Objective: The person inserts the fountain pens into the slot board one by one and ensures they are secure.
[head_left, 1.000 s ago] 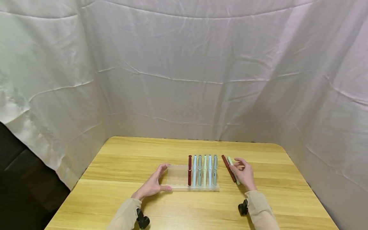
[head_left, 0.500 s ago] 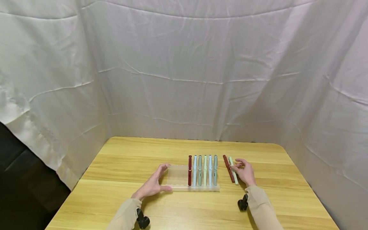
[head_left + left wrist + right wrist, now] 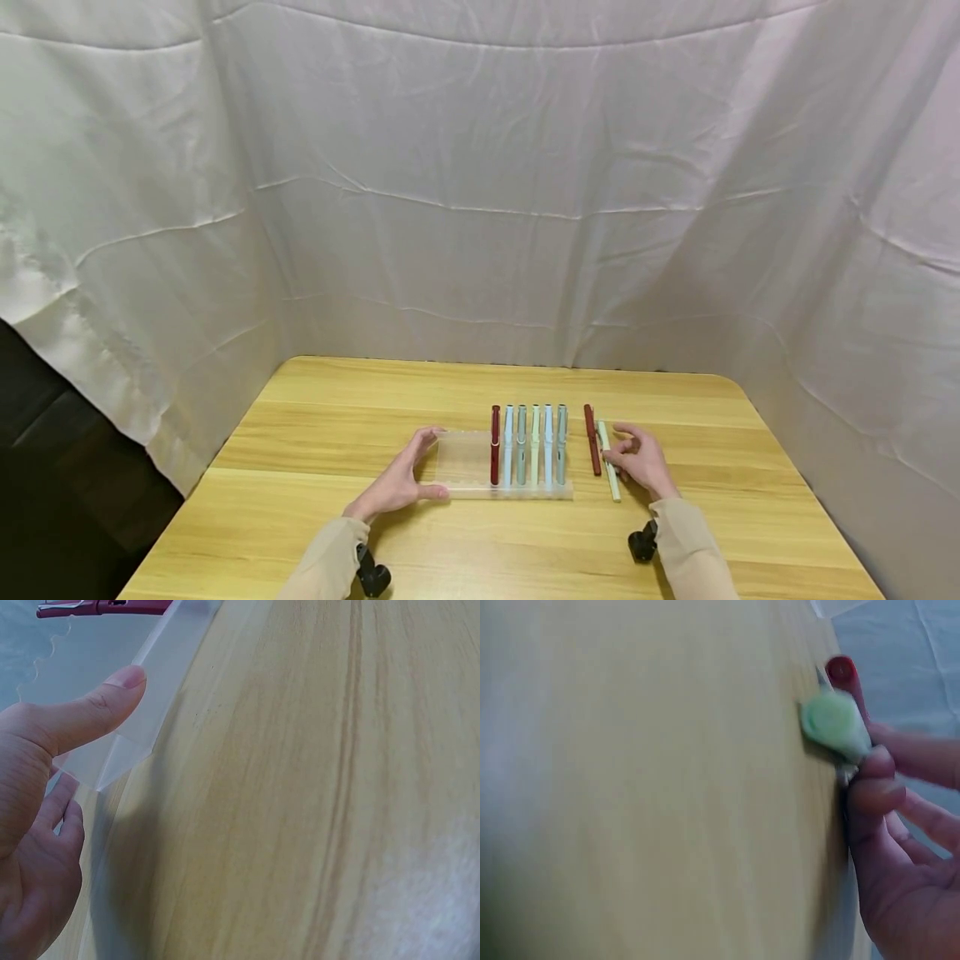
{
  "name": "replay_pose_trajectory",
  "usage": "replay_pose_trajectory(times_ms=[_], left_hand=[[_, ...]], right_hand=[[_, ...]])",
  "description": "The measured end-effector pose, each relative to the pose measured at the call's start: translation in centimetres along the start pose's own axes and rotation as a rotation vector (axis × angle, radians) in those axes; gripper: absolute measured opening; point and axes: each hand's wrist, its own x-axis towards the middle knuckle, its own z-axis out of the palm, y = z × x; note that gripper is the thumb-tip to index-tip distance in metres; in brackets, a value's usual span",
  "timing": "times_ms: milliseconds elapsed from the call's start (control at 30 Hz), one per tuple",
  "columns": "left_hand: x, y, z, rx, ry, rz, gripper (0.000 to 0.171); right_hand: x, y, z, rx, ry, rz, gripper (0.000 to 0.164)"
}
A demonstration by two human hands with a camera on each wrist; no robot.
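A clear pen stand (image 3: 465, 463) lies on the table, with a dark red pen (image 3: 495, 446) and several light blue, grey-green and pale green pens in its right part. My left hand (image 3: 397, 482) holds the stand's left end, thumb on the front edge and fingers at the back; the left wrist view shows the thumb on the clear plastic (image 3: 161, 667). My right hand (image 3: 643, 462) pinches a pale green pen (image 3: 608, 461) between thumb and fingers, right of the stand. In the right wrist view that pen's end (image 3: 831, 720) looks blurred. Beside it lies a red pen (image 3: 592, 440).
The wooden table (image 3: 495, 550) has light curtains (image 3: 480, 208) hanging behind it and at both sides. A black surface (image 3: 67, 467) shows at the far left. Each wrist wears a small black camera.
My right hand has drawn the pale green pen slightly toward me, apart from the red pen. The red pen has shifted right and turned straighter. The left hand and the stand have stayed put.
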Motion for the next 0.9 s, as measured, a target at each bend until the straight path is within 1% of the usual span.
replay_pose_trajectory(times_ms=[133,233,300,467,600,767,900], left_hand=[[0.0,0.0,0.0,0.002,0.005,-0.01,0.098],[0.0,0.1,0.0,0.001,0.003,-0.015,0.098],[0.0,0.1,0.0,0.001,0.001,-0.008,0.098],[0.0,-0.1,0.0,-0.003,0.0,0.002,0.096],[0.0,0.0,0.0,0.001,0.001,0.002,0.096],[-0.1,0.0,0.0,0.004,0.005,0.001,0.096],[0.0,-0.1,0.1,0.002,0.006,0.006,0.096]], right_hand=[[0.2,0.0,-0.3,-0.007,-0.024,-0.016,0.063],[1.0,0.2,-0.4,-0.04,-0.029,-0.035,0.065],[1.6,0.3,-0.6,-0.059,-0.053,-0.048,0.066],[2.6,0.7,-1.2,-0.073,-0.149,-0.074,0.071],[2.9,0.7,-1.7,-0.086,-0.226,-0.093,0.073],[2.8,0.2,-2.0,-0.055,-0.321,-0.071,0.076],[2.6,-0.2,-2.0,-0.058,-0.346,-0.028,0.074]])
